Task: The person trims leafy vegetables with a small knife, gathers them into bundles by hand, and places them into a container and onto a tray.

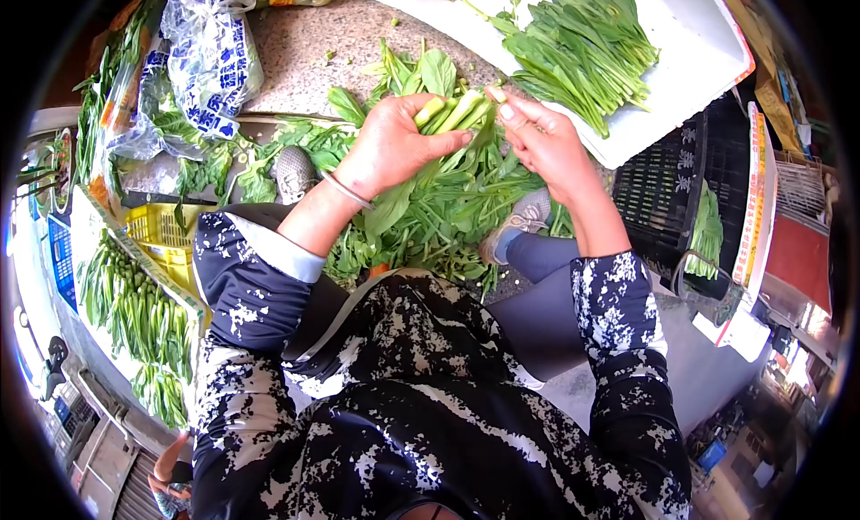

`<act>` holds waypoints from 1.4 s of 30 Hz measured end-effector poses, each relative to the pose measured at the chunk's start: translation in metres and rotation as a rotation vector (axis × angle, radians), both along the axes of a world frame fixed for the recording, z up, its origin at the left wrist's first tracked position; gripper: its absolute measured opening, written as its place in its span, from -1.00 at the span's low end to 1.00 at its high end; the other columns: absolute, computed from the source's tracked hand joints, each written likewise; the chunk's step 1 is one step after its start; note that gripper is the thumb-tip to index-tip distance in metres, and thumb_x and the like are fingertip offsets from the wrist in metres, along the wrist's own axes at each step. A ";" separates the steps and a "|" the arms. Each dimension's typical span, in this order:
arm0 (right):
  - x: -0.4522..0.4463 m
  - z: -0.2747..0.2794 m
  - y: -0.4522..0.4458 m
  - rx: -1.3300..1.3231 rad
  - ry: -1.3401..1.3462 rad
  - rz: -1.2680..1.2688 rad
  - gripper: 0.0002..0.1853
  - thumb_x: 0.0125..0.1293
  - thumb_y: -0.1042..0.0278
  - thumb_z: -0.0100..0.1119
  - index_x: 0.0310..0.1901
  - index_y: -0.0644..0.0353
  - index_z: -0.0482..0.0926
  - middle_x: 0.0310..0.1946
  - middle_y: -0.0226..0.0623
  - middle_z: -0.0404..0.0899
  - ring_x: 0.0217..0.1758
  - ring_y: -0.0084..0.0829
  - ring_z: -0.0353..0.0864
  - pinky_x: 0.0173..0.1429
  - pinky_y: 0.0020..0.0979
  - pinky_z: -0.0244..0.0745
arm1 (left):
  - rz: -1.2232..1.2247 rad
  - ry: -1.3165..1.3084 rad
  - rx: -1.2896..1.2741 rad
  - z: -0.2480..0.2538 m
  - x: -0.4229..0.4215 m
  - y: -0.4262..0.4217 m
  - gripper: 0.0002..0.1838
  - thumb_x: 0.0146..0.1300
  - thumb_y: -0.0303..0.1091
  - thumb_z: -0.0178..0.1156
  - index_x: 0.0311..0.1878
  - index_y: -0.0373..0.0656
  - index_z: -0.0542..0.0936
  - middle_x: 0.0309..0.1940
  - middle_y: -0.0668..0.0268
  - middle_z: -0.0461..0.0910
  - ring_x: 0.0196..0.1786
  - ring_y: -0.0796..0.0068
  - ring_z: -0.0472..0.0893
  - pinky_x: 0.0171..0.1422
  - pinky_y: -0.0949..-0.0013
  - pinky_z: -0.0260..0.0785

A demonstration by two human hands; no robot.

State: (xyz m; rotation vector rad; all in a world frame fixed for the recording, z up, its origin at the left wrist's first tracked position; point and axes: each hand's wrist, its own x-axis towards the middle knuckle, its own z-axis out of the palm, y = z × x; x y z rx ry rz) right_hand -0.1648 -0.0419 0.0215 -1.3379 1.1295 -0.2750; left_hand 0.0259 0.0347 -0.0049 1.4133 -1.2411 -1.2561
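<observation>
1. Stems (455, 113), thick and green with blunt pale ends, sit bunched in the left hand (392, 146), whose fingers wrap around them.
2. The right hand (548, 148) is just beside that bunch, thumb and fingertips drawn narrow at the stem ends; I can't make out whether one is pinched between them.
3. Under both hands, loose leafy greens (430, 220) spread in a thick heap over the ground, between a left shoe (294, 173) and a right shoe (520, 220).
4. Beyond the heap lies a speckled, pinkish stone slab (300, 63), dotted with green scraps; a plastic bag (210, 54) printed in blue sits at its left.
5. To the right, a white tray (703, 45) carries a bundle of greens (582, 59), with a black crate (717, 162) beside it.
6. On the left stands a yellow crate (148, 226), then a white box (170, 282) packed with rows of green stalks (143, 314).
7. Farther out, smooth grey floor (699, 372) shows on the right, and another person (170, 498) at the left.
</observation>
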 end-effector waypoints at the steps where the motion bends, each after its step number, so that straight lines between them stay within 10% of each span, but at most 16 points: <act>1: 0.001 -0.001 0.003 -0.053 -0.055 -0.014 -0.58 0.28 0.18 0.10 0.13 0.15 0.43 -0.37 -0.39 0.55 -0.38 -0.68 0.40 -0.26 -0.62 0.34 | -0.005 -0.031 0.017 0.001 0.000 0.000 -0.74 0.03 -0.33 0.34 -0.23 -0.23 0.58 -0.43 0.45 0.58 -0.37 0.75 0.45 -0.24 0.57 0.36; 12: 0.016 -0.003 0.017 -0.429 -0.091 0.130 -0.59 0.25 0.17 0.12 0.10 0.15 0.46 -0.27 -0.27 0.62 -0.24 -0.63 0.50 -0.10 -0.55 0.39 | 0.034 -0.177 -0.099 -0.011 -0.003 0.001 -0.73 -0.04 -0.24 0.36 -0.34 -0.21 0.60 -0.62 0.33 0.56 -0.55 0.63 0.48 -0.39 0.46 0.39; 20: 0.004 -0.008 0.005 0.046 -0.143 0.003 -0.67 0.23 0.19 0.15 0.01 0.09 0.55 -0.29 -0.30 0.64 -0.38 -0.64 0.51 -0.19 -0.55 0.43 | -0.065 -0.111 0.137 0.005 -0.004 0.004 -0.72 0.00 -0.35 0.34 -0.20 -0.24 0.59 -0.44 0.43 0.59 -0.39 0.75 0.46 -0.22 0.57 0.36; 22: 0.008 -0.012 0.001 -0.321 -0.053 -0.102 -0.67 0.23 0.17 0.15 0.00 0.07 0.56 -0.32 -0.31 0.64 -0.43 -0.68 0.45 -0.23 -0.55 0.42 | -0.043 -0.103 0.062 -0.003 -0.005 0.004 -0.73 -0.01 -0.37 0.35 -0.22 -0.24 0.59 -0.44 0.43 0.60 -0.41 0.74 0.46 -0.22 0.56 0.37; 26: 0.014 -0.006 0.016 -0.182 0.078 0.009 -0.49 0.15 0.04 0.22 -0.02 0.32 0.51 -0.38 -0.31 0.60 -0.44 -0.58 0.49 -0.24 -0.51 0.47 | -0.060 -0.184 0.078 -0.003 -0.005 0.003 -0.69 -0.04 -0.37 0.38 -0.20 -0.24 0.58 -0.43 0.39 0.61 -0.39 0.73 0.48 -0.24 0.55 0.38; 31: 0.017 -0.020 0.019 -0.093 -0.256 -0.004 -0.78 0.13 0.40 0.24 -0.23 0.36 0.56 -0.38 -0.25 0.62 -0.44 -0.57 0.58 -0.33 -0.54 0.51 | -0.091 -0.387 0.012 -0.002 -0.009 0.006 -0.55 -0.12 -0.27 0.43 -0.14 -0.26 0.55 -0.42 0.28 0.61 -0.37 0.62 0.52 -0.20 0.48 0.41; 38: -0.004 -0.015 -0.013 -0.150 -0.050 -0.086 -0.68 0.11 0.18 0.27 -0.24 0.29 0.60 -0.38 -0.26 0.64 -0.29 -0.47 0.59 -0.11 -0.36 0.47 | -0.216 -0.389 0.198 0.002 -0.011 0.001 -0.60 -0.01 -0.19 0.36 -0.18 -0.27 0.54 -0.45 0.23 0.60 -0.40 0.57 0.52 -0.22 0.41 0.38; 39: -0.021 -0.027 -0.035 -0.277 0.034 -0.220 -0.71 0.12 0.19 0.26 -0.27 0.26 0.60 -0.41 -0.28 0.64 -0.31 -0.44 0.60 -0.13 -0.34 0.47 | -0.147 -0.411 0.043 -0.006 -0.011 0.003 -0.62 0.02 -0.15 0.31 -0.23 -0.27 0.54 -0.55 0.10 0.56 -0.47 0.17 0.56 -0.31 0.28 0.39; 40: -0.042 -0.040 -0.057 -0.405 0.117 -0.351 -0.74 0.12 0.19 0.24 -0.30 0.22 0.60 -0.43 -0.29 0.64 -0.33 -0.41 0.60 -0.15 -0.33 0.47 | -0.146 -0.408 0.039 -0.011 -0.010 0.004 -0.62 0.02 -0.15 0.31 -0.23 -0.27 0.54 -0.55 0.10 0.56 -0.47 0.17 0.56 -0.31 0.28 0.39; 42: -0.085 -0.056 -0.086 -0.772 0.755 -0.263 -0.83 0.11 0.19 0.20 -0.34 0.09 0.58 -0.31 -0.26 0.62 -0.35 -0.24 0.62 -0.21 -0.27 0.49 | -0.108 -0.338 0.002 -0.018 -0.008 0.002 -0.60 0.03 -0.12 0.30 -0.21 -0.26 0.54 -0.52 0.09 0.57 -0.45 0.17 0.56 -0.29 0.27 0.39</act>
